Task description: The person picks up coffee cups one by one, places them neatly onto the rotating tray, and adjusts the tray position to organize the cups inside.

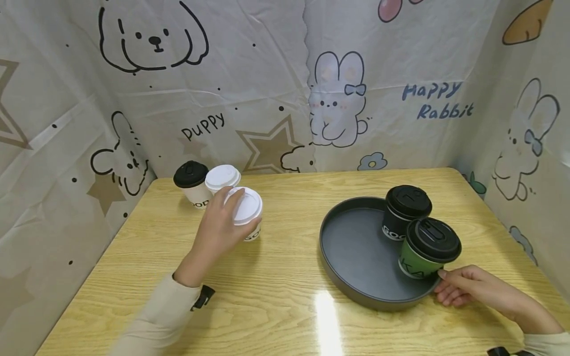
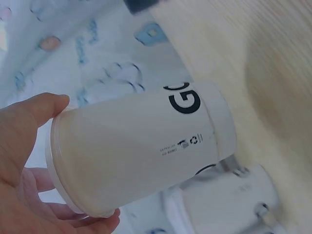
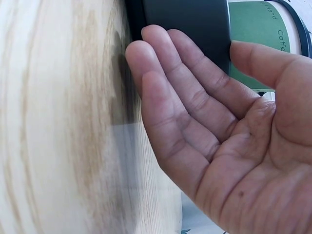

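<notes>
My left hand (image 1: 218,225) grips a white paper coffee cup (image 1: 253,207) from above, thumb and fingers spread round its white lid. Black lettering runs along the lower part of this cup in the left wrist view. On the right, my right hand (image 1: 483,291) holds the edge of a round dark grey tray (image 1: 356,252), thumb at the rim and fingers against the outer wall. Inside the tray, near that hand, stands a green cup (image 1: 416,259) with a black lid. Behind it is a black cup (image 1: 406,203), also black-lidded.
Just behind the held cup stands another white-lidded cup (image 1: 221,177), partly hidden. To its left is a white cup with a black lid (image 1: 191,180). Printed cloth (image 1: 267,74) hangs around the back and sides of the wooden table (image 1: 285,277).
</notes>
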`<state>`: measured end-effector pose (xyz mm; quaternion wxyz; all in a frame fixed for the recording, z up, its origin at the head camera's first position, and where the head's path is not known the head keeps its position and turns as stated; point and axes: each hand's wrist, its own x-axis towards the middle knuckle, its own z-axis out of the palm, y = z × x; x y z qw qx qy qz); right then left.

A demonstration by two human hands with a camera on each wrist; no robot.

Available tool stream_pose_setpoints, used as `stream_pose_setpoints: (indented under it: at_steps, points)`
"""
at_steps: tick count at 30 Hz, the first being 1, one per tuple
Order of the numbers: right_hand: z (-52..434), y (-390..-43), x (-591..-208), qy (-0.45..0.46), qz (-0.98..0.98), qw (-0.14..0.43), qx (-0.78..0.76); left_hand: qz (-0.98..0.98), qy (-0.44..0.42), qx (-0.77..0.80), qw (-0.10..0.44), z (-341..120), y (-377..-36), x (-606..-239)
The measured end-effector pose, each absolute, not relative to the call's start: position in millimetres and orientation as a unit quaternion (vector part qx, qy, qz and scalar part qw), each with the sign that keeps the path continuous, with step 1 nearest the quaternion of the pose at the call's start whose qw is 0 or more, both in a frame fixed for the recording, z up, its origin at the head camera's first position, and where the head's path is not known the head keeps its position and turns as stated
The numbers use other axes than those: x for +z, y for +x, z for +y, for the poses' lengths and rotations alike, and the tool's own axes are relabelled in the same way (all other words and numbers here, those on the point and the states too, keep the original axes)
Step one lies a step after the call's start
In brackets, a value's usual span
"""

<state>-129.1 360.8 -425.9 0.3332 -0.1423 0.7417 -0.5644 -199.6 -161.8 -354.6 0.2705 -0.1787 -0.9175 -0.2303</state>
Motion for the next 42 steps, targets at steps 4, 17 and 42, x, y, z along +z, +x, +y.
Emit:
stream_pose_setpoints:
  at_steps: [4, 17, 42]
  points:
    - [360.8, -128.9, -425.6, -0.146, 0.741, 0.332, -0.564, -0.903, -0.214, -0.248, 0.278, -139.7, -192.2, -348.3]
    - [360.2, -128.9, -424.7, -0.161, 0.732, 0.336, -0.569, -0.879, -0.325, -0.275, 0.214, -64.3, -176.1, -334.4]
    - [358.5, -129.4, -425.4, -0.172, 0.738, 0.326, -0.566, -0.864, -0.435, -0.21, 0.14, 42.9, -145.0, -358.9]
